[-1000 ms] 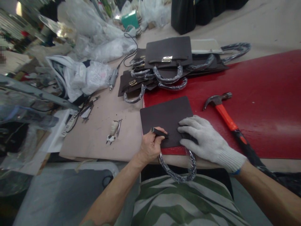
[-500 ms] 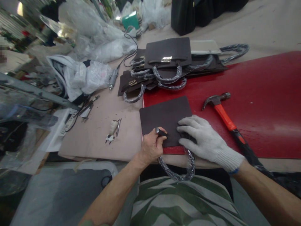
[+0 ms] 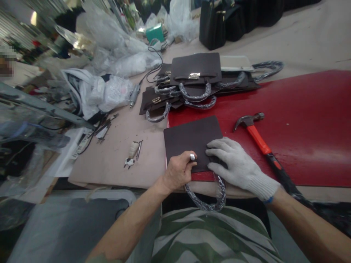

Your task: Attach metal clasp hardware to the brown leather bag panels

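A dark brown leather bag panel [image 3: 189, 135] lies flat in front of me, its plastic-wrapped handle [image 3: 205, 207] hanging over the table's front edge. My bare left hand [image 3: 177, 171] pinches a short metal hand punch [image 3: 192, 157] over the panel's lower part. The punch stands almost upright, so mostly its bright end shows; its tip is hidden. My right hand [image 3: 236, 162], in a white knitted glove, rests with fingers spread on the panel's right side. To the right of it lies a claw hammer [image 3: 259, 138] with an orange and black grip.
Brown bag panels [image 3: 196, 65] with wrapped handles are stacked behind the work. Pliers [image 3: 131, 155] and a thin metal rod [image 3: 139, 150] lie at left, near a corded tool [image 3: 134, 95]. Black bags [image 3: 214, 27] stand at the back. A red sheet [image 3: 307, 128] covers the table's right side.
The punch has tipped from slanted to nearly upright in my left hand. My gloved right hand keeps its place on the panel. The whole view has shifted slightly.
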Demonstrator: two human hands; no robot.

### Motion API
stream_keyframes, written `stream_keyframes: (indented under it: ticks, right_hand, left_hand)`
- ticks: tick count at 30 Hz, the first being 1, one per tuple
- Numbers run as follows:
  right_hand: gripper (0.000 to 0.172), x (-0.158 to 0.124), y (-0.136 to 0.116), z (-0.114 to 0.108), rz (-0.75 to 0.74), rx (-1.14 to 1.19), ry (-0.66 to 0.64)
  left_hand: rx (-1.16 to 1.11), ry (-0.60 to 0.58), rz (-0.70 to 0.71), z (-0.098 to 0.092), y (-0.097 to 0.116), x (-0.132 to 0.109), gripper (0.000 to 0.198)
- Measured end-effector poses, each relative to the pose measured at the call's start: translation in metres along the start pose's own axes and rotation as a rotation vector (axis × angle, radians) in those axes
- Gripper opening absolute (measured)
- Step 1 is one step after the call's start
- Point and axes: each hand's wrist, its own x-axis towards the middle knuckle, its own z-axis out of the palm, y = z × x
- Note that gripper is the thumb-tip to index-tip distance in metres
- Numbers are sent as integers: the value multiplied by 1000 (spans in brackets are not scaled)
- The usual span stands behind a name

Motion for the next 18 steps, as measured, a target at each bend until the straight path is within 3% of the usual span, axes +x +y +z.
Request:
stream_keyframes:
  ticks: [8, 15, 18]
  right_hand:
    - [25, -2, 2, 2, -5, 0, 20]
    - [26, -2, 3, 2, 16, 12, 7]
    - [25, -2, 2, 2, 30, 7, -4]
  left_hand:
    - [-97, 95, -177, -2, 5, -3, 14]
    - [-107, 122, -146, -5, 5, -9, 15]
    - [-132, 144, -216, -7, 8, -9, 13]
